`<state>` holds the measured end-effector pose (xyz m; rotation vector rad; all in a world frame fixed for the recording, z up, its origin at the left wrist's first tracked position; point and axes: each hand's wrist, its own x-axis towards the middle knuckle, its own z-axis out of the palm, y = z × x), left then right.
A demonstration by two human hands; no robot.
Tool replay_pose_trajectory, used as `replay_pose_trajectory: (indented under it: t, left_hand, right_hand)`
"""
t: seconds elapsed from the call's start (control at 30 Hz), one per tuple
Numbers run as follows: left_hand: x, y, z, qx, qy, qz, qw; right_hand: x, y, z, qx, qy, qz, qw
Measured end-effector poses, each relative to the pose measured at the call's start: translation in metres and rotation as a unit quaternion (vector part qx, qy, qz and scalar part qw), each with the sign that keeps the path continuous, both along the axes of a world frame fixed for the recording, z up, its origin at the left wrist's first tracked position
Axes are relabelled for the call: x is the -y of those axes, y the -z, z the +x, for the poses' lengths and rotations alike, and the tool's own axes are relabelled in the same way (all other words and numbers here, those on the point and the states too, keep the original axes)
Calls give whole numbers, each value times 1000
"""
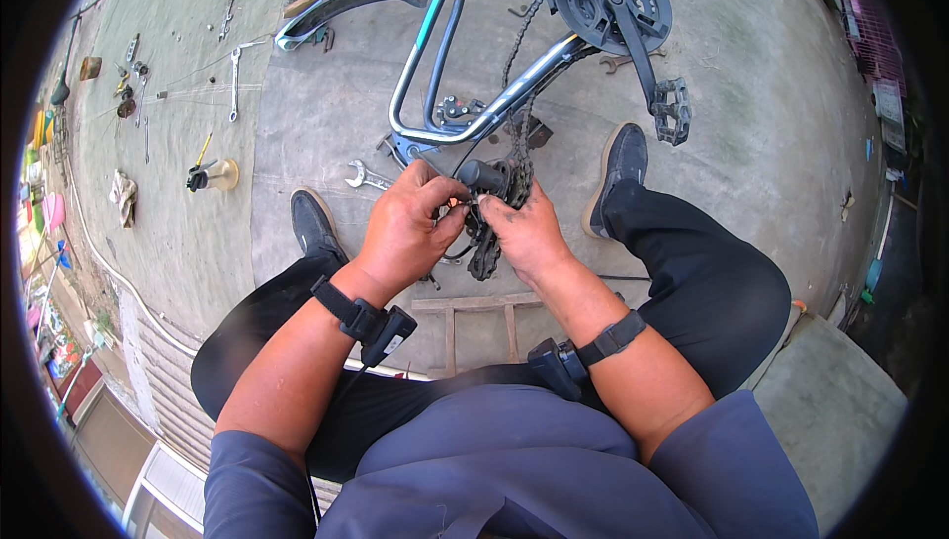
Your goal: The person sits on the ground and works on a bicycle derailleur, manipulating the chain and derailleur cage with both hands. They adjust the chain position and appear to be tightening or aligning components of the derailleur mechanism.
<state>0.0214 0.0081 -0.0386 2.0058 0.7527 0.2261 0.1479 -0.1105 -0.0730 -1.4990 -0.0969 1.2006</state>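
Note:
A silver-blue bicycle frame [407, 84] lies in front of me, its rear end toward my hands. At that end sits a dark rear derailleur [484, 177], with the chain [523, 139] running through it and up to the chainrings. My left hand [413, 218] is closed in a pinch beside the derailleur; fingertips hide whatever is between them. From the other side my right hand [526, 230] grips the derailleur, thumb on top and the other fingers mostly out of sight behind it. The derailleur's lower cage [483, 260] hangs below, between both hands.
The crankset [613, 3] and a pedal [672, 111] are at the far end. A spanner [368, 175] lies left of the frame, with a mudguard [346, 7] beyond. Farther left are more spanners [235, 82], a cup [223, 175] and a rag [123, 197].

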Motion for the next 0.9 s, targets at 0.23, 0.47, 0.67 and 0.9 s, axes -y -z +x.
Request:
replay_pose_trajectory:
  t: [0.23, 0.47, 0.67, 0.9]
  left_hand:
    - [0, -2, 0, 2, -4, 12, 1000]
    - [1, 0, 0, -2, -10, 11, 1000]
    - [2, 0, 0, -10, -19, 7, 1000]
    - [7, -3, 1, -36, -53, -3, 998]
  right_hand:
    - [0, 0, 1, -11, -3, 2, 1000]
    - [-1, 0, 1, -12, -1, 3, 1000]
    - [-2, -2, 0, -23, 3, 7, 1000]
    - [-2, -1, -2, -23, 10, 9, 1000]
